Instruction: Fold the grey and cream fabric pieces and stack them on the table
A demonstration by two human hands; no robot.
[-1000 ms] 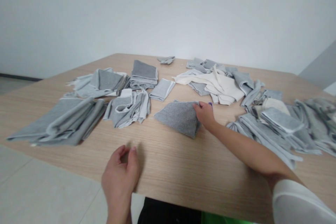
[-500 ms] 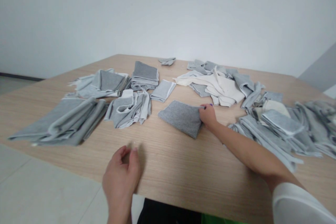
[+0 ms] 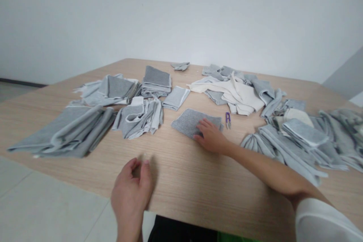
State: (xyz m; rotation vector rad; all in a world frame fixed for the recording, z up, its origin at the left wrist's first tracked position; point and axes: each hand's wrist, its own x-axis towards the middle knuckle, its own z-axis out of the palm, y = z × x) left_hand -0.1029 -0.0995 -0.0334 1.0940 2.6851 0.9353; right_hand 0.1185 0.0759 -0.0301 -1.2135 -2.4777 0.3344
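A folded dark grey cloth lies on the wooden table in front of me. My right hand rests over its right part, fingers spread and laid flat on the fabric. Just right of the cloth are purple thread snips, points toward me and touched by neither hand. Near the table's front edge, my left hand is closed, thumb and fingertips drawn together. A tiny pale bit shows at its fingertips, too small to name.
Folded grey cloths are stacked at the back left, with a rolled grey pile nearer. A smaller folded cloth lies mid-table. Cream and grey pieces heap up at the back right; more grey fabric lies along the right.
My right hand has moved left from the cloth's right edge onto its top and opened out. The snips now lie uncovered on the table. The cloth's right side lies flatter; my left hand stays put.
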